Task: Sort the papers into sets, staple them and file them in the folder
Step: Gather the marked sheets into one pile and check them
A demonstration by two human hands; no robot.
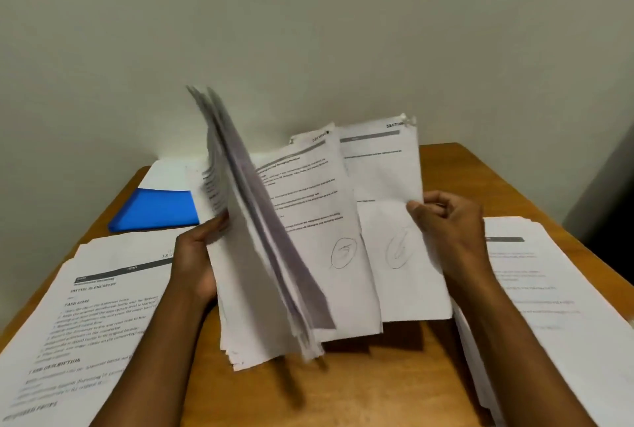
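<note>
Head view: you hold the bundle of papers [274, 275] upright on its bottom edge at the bench [370, 378] middle, probably so pages fan for sorting. Your left hand [197, 255] grips the bundle's left side, fingers hidden behind it, thumb in front; forearm angled up from below. Your right hand [446, 221] pinches the outer sheet [387, 221] by its right edge, fingers curled. Flat stacks lie either side of the bundle; blue folder [156, 209] behind-left, nothing stapled yet.

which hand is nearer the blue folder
Left. The left hand grips the sheaf just right of the blue folder; the right hand is far across.
</note>
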